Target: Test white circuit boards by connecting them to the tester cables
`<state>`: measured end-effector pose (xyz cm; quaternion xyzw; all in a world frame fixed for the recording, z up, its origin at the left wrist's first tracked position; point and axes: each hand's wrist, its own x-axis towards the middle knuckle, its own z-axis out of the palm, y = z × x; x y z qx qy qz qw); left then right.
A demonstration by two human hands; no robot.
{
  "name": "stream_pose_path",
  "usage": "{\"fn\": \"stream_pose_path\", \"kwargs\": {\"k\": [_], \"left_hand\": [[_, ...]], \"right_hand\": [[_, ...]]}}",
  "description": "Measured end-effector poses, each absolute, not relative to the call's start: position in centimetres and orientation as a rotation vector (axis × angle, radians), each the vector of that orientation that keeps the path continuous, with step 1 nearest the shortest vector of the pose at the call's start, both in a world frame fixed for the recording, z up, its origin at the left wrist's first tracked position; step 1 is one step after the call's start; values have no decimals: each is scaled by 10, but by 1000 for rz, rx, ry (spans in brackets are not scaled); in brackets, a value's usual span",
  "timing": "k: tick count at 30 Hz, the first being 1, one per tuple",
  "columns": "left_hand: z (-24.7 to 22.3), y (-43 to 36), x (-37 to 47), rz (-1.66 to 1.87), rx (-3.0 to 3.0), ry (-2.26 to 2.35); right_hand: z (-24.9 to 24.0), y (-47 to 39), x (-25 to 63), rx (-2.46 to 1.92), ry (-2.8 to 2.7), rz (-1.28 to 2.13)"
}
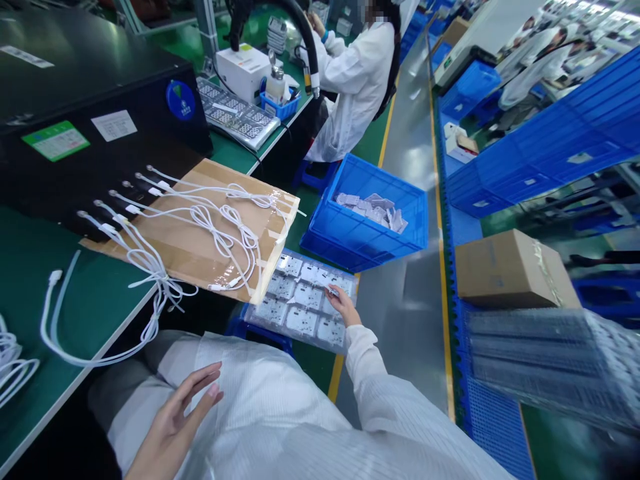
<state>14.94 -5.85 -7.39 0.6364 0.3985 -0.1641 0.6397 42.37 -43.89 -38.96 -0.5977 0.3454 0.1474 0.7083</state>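
Note:
My right hand (343, 304) reaches over a clear plastic tray (265, 328) to my right. Its thumb and fingers pinch the edge of a thin white part (327, 288), partly hidden by the fingertips. Several square whitish plates (303, 320) with small holes sit in rows in the tray's pockets. Above my lap, my left hand (175, 417) holds nothing, its thumb apart from the fingers. Ahead of it, white cables (155, 267) in tied coils lie across a cardboard sheet (200, 233), their ends toward a black box (100, 100).
A blue crate (320, 233) with pale pieces inside stands beyond the tray. More cable hangs over the edge of the green table (30, 253). A co-worker in white (350, 73) sits farther ahead. A cardboard box (510, 270) and stacked clear trays (540, 360) are at right.

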Motion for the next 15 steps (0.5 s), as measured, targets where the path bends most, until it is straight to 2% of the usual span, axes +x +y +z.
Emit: {"fn": "stream_pose_path", "kwargs": {"k": [8, 15], "left_hand": [[-74, -59, 148, -359, 1440, 919], [-72, -63, 152, -325, 1428, 907]], "right_hand": [[-378, -509, 429, -1488, 880, 125], [-397, -508, 440, -1677, 893, 150]]}}
